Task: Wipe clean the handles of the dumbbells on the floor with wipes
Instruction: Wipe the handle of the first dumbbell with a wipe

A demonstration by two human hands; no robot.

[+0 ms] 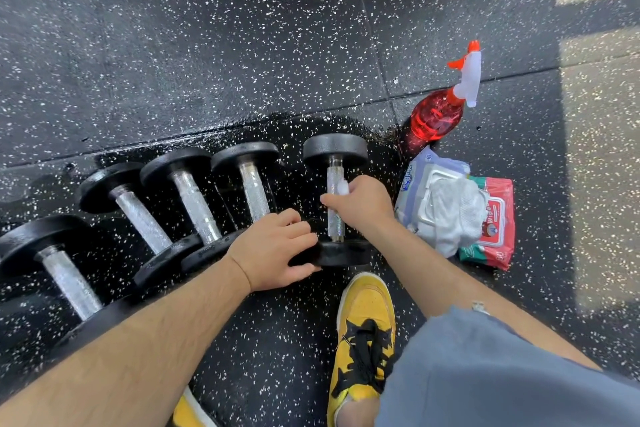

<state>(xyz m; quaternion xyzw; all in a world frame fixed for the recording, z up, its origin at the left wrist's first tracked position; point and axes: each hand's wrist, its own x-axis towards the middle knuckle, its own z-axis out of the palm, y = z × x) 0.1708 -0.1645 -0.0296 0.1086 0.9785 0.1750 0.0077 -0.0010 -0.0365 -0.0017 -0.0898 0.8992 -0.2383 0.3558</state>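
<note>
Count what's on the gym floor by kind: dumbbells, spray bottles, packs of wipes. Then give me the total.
Black round-headed dumbbells with knurled metal handles: 5
Red clear plastic spray bottle with white-and-orange trigger: 1
Soft plastic packs of wipes, one blue-and-white, one red: 2
Total: 8

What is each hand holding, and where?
The right hand grips a wipe round the handle of the rightmost dumbbell, mid-length; the left hand grips its near head.
</note>
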